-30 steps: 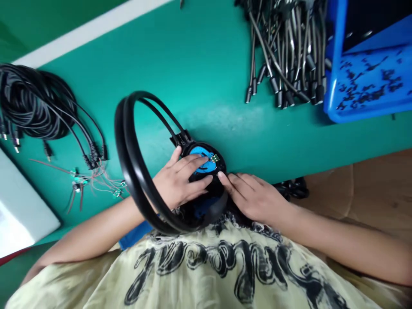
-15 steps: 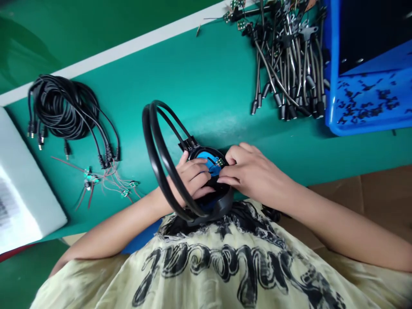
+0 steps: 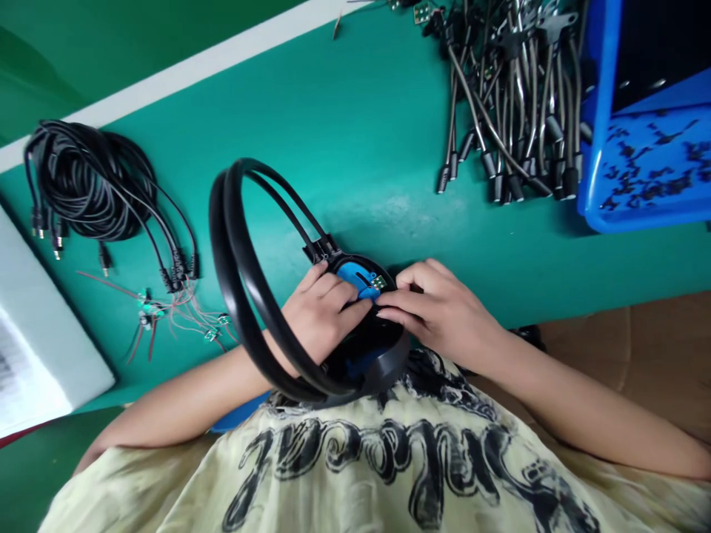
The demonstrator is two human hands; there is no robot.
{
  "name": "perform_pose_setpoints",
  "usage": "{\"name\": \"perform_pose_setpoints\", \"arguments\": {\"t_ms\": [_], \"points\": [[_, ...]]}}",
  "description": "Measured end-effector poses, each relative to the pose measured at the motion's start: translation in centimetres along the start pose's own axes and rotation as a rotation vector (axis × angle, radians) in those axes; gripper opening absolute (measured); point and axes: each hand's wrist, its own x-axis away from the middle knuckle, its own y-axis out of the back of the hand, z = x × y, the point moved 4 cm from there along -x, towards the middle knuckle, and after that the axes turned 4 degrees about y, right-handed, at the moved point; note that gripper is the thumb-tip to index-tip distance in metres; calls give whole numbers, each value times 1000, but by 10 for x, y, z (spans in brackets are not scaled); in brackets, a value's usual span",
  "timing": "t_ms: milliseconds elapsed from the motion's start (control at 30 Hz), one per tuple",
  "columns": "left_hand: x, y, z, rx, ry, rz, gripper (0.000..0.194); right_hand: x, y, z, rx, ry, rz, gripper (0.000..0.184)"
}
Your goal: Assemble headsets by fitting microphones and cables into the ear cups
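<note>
Black double-band headset (image 3: 221, 252) is held at the teal bench (image 3: 355, 148) edge, in front of the torso (image 3: 355, 474), ear cup (image 3: 378, 364) open. Left hand (image 3: 319, 314) grip clenches the cup across its blue insert (image 3: 355, 275); right hand (image 3: 438, 311) grip closes on the insert, just beside the green circuit board (image 3: 378, 282).

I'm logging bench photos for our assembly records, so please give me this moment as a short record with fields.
Item: black headphones with a double headband
Left hand: lies across the open ear cup
Right hand: fingertips at the blue insert, beside a small green circuit board
Rest: coiled black cables, small wired circuit boards, a heap of grey cables with black plugs, a blue plastic bin, a green bench
</note>
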Motion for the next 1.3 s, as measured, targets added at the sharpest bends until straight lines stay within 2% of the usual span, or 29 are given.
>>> {"name": "perform_pose_setpoints", "arguments": {"t_ms": [133,233,333,467,567,700,867,967,1167,1300], "points": [[-14,8,-7,-78,-63,95,22,1,3,1,58,23,37,22],[-15,12,-9,-107,-130,44,19,4,5,0,111,24,40,25],[-10,12,-10,-35,-213,-31,22,6,6,-1,142,34,13,33],[-5,6,-7,136,-285,-23,25,5,5,0,127,55,21,32],[-7,2,-5,140,-294,-20,23,3,5,2,205,68,53,30],[-10,3,-3,54,-262,-51,21,3,7,4,296,109,85,27],[-9,7,-5,-123,-185,-81,21,8,5,3,322,112,107,39],[-6,8,-9,-211,-154,-101,23,13,7,4,271,85,73,41],[-8,5,-8,-158,-116,-50,23,17,6,4,244,44,68,40],[-10,6,-4,-179,-39,-97,18,16,3,3,248,31,91,43]]}}
